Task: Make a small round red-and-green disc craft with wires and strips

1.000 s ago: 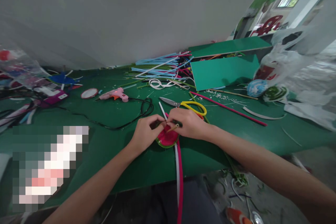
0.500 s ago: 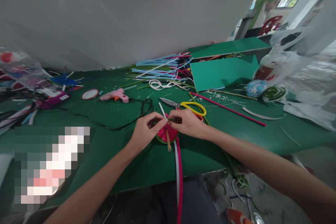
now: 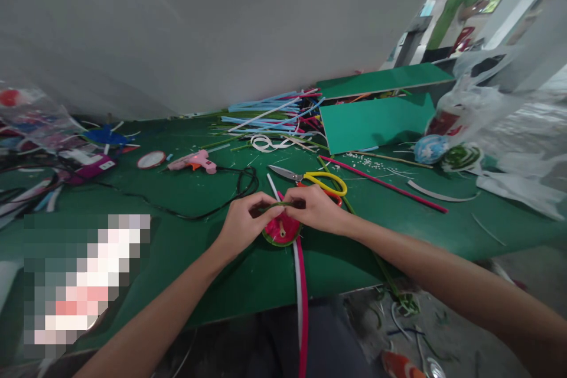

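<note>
My left hand (image 3: 248, 212) and my right hand (image 3: 314, 208) meet at the far side of a small round red piece with a green rim (image 3: 283, 243). Both hands pinch its green edge between thumb and fingers. From the red face a short wooden stick (image 3: 282, 230) points towards me, its end visible. White and pink strips (image 3: 302, 295) run out under the round piece and hang over the table edge. A white strip end (image 3: 273, 186) sticks out beyond my fingers. Just past my right hand lie scissors (image 3: 305, 177) with yellow and orange handles.
A pink glue gun (image 3: 195, 161) with a black cord (image 3: 177, 212) lies on the green table (image 3: 212, 289). Behind are bundled coloured strips (image 3: 266, 115) and a green box (image 3: 376, 124). Plastic bags (image 3: 482, 112) stand right, beside two round balls. A person (image 3: 460, 6) stands in the background.
The round piece has tilted, so the wooden stick now looks shorter and points more at me. More green edge shows between my hands, which stay in nearly the same place.
</note>
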A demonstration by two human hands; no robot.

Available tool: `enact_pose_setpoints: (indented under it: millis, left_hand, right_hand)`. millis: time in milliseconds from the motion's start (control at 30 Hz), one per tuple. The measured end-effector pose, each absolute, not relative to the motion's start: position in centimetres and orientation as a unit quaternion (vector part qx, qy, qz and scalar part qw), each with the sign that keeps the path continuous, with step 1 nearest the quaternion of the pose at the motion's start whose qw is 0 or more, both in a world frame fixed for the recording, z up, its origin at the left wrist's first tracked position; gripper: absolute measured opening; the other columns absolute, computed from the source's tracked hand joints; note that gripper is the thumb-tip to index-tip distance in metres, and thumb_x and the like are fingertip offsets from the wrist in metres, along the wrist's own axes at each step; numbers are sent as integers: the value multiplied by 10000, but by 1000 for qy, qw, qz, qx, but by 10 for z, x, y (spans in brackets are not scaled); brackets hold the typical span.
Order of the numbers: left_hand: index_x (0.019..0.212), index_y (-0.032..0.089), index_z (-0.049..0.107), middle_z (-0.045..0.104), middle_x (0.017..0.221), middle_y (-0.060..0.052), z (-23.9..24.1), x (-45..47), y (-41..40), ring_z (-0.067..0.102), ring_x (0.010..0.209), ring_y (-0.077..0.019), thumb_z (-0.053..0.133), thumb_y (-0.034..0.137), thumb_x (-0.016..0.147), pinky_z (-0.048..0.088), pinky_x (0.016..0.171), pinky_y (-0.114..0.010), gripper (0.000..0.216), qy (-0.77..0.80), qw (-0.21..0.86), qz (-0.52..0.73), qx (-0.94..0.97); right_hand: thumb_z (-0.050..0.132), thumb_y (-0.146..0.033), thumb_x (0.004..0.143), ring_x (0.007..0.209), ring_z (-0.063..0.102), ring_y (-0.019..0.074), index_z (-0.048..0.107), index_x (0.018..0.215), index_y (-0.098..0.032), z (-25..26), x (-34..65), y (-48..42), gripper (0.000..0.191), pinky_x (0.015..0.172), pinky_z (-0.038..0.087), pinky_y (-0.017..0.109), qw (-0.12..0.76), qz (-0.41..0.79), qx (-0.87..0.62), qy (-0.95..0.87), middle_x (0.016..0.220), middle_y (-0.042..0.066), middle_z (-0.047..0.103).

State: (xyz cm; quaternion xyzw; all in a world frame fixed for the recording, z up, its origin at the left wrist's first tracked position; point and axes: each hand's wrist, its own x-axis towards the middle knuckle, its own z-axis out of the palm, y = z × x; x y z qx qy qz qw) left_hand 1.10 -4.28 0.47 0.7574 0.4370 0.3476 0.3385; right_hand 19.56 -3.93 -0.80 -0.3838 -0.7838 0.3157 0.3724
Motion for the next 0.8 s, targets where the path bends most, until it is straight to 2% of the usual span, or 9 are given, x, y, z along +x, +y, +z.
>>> enact_pose_setpoints:
  millis: [467, 633, 800]
  left_hand:
    - [752, 176, 662, 676, 694, -9, 2, 12, -45, 611, 635, -142, 597, 337, 804, 476, 588, -226, 180, 455, 247, 376, 769]
    - [742, 174, 643, 661, 683, -3, 4, 11, -46, 593, 620, -134, 583, 349, 809, 462, 569, -219, 197, 479, 230, 407, 743]
    - [783, 167, 644, 658, 702, -3, 5, 11, -42, 591, 625, -137, 596, 344, 790, 437, 544, -211, 184, 489, 259, 393, 734]
  right_hand:
    - [555, -190, 772, 536, 431, 69, 543, 678, -150, -1, 194, -41, 103, 493, 323, 194, 359, 379, -396, -755, 572, -43, 482]
    - [560, -295, 802, 415, 424, 49, 558, 755, -149, 5, 195, -41, 154, 390, 309, 176, 321, 473, -402, -716, 564, -47, 510]
    - [562, -243, 793, 421, 441, 48, 607, 803, -142, 1, 197, -36, 111, 398, 333, 175, 355, 445, -414, -710, 594, -33, 559]
